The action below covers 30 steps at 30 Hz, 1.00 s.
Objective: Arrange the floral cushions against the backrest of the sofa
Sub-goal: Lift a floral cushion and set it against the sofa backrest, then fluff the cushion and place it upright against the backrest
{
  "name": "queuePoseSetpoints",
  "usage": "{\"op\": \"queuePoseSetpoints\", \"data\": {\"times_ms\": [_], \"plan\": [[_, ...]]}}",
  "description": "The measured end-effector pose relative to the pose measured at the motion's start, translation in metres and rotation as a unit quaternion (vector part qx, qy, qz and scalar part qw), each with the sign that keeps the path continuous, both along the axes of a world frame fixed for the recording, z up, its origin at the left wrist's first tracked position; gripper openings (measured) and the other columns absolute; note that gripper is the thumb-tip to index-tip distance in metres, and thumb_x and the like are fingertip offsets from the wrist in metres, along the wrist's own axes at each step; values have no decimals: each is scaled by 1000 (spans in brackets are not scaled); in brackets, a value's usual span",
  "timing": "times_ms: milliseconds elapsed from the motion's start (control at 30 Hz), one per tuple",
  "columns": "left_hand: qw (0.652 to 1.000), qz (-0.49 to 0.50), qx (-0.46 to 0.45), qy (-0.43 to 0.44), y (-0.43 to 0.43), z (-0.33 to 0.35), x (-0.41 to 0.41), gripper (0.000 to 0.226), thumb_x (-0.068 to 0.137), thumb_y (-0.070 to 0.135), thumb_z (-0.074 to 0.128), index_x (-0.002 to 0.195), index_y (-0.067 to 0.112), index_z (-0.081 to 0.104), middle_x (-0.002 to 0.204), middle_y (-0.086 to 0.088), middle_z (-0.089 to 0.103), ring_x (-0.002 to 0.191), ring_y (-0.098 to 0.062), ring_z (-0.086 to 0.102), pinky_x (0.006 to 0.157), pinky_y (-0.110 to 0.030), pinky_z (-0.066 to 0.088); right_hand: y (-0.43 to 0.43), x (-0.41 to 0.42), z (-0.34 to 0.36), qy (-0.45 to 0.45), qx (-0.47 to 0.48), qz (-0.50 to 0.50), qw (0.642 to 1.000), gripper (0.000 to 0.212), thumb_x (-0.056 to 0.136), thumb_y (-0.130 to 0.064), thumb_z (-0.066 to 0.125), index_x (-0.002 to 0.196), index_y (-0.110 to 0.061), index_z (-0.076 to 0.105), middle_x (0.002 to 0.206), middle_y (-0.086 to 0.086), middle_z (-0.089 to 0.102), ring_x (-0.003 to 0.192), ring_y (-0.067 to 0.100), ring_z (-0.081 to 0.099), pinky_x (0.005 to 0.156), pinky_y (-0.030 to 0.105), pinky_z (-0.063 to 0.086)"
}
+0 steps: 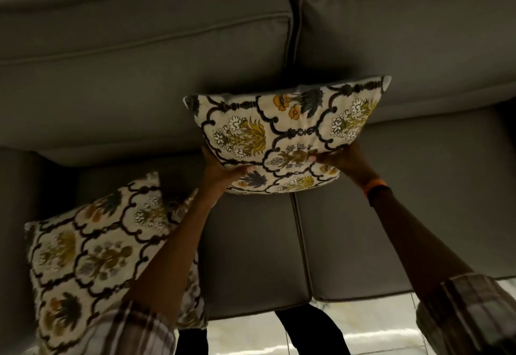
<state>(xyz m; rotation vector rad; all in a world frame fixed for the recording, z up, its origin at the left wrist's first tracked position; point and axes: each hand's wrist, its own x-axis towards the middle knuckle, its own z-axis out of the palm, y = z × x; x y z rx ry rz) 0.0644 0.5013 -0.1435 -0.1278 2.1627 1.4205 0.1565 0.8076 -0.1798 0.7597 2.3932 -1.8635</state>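
Observation:
A cream floral cushion (pixel 287 131) with dark lattice and yellow flowers is held up in front of the grey sofa backrest (pixel 139 75), near the seam between the two back pads. My left hand (pixel 223 170) grips its lower left edge. My right hand (pixel 343 156) grips its lower right edge. The cushion's top edge leans toward the backrest; whether it touches is unclear. A second floral cushion (pixel 92 248) lies flat on the left seat, partly under my left forearm.
The grey seat pads (pixel 391 215) stretch below the held cushion, split by a seam in the middle. A sofa arm (pixel 14 201) rises at the left edge. A shiny tiled floor (pixel 377 326) and my dark legs show at the bottom.

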Motion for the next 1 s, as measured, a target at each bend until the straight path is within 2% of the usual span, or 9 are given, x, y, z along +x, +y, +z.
{"op": "queuePoseSetpoints", "data": {"times_ms": [100, 167, 333, 467, 533, 600, 667, 833, 1000], "plan": [[999, -6, 17, -45, 7, -34, 1, 128, 65, 23, 95, 158, 17, 8, 164, -2, 29, 151, -21, 28, 125, -44, 24, 18, -2, -56, -29, -7, 48, 998, 133, 51, -51, 105, 157, -7, 38, 156, 10, 55, 145, 25, 57, 114, 57, 51], [998, -9, 37, -50, 10, -51, 0, 112, 64, 30, 96, 151, 20, 26, 156, 7, 39, 146, -17, 35, 125, -47, 26, 17, -1, -67, -33, -33, 48, 998, 130, 49, -52, 104, 153, -4, 43, 151, 13, 61, 139, 21, 63, 114, 54, 53], [998, 25, 49, -6, 14, -61, -2, 138, 56, 29, 96, 158, 19, 4, 152, 10, 34, 147, -16, 33, 123, -40, 30, 14, -10, -50, -10, -47, -48, 998, 136, 48, -44, 106, 154, -18, 26, 157, 9, 53, 144, 31, 57, 113, 63, 50], [1000, 9, 21, -5, 17, -49, 1, 147, 43, 54, 83, 158, 13, 0, 155, 4, 26, 143, -9, 21, 117, -14, 23, 1, -6, -46, -19, 12, -75, 997, 139, 50, -48, 104, 159, -12, 27, 160, 11, 50, 148, 28, 52, 119, 55, 47], [1000, 8, -7, -15, 15, -41, 2, 148, 46, 52, 84, 158, 7, -2, 166, -11, 16, 152, -19, 17, 114, -18, 20, -21, 1, -45, -41, 45, -115, 991, 138, 55, -27, 105, 162, -6, 21, 166, 16, 40, 154, 31, 42, 125, 36, 40], [998, 5, -59, -8, 2, -38, 7, 150, 47, 66, 81, 159, 6, 2, 167, -18, 15, 154, -33, 20, 120, -33, 24, -61, 19, -46, -98, 30, -182, 978, 134, 63, -11, 101, 165, -3, 14, 167, 19, 36, 154, 33, 39, 125, 33, 37], [990, -43, -133, 11, -24, -32, 15, 144, 51, 86, 64, 161, 12, 7, 167, -17, 16, 152, -36, 22, 122, -46, 27, -116, 36, -43, -148, 19, -212, 966, 127, 68, -25, 98, 166, -8, 19, 167, 18, 35, 154, 37, 38, 127, 51, 35], [938, -105, -287, 164, -147, -16, 41, 75, 94, 37, 65, 155, 13, 30, 162, -18, 32, 151, -36, 28, 122, -55, 28, -297, 36, -17, -180, -27, -94, 979, 81, 92, -19, 81, 160, -9, 37, 160, 15, 46, 142, 32, 51, 106, 35, 46], [920, -58, -338, 191, -308, -27, 56, 79, 90, 59, 44, 152, 13, 30, 159, -22, 36, 148, -42, 32, 123, -63, 20, -455, 18, 0, -174, -69, 12, 982, 80, 95, -21, 78, 162, -13, 35, 162, 17, 46, 143, 30, 52, 115, 41, 46]]}}
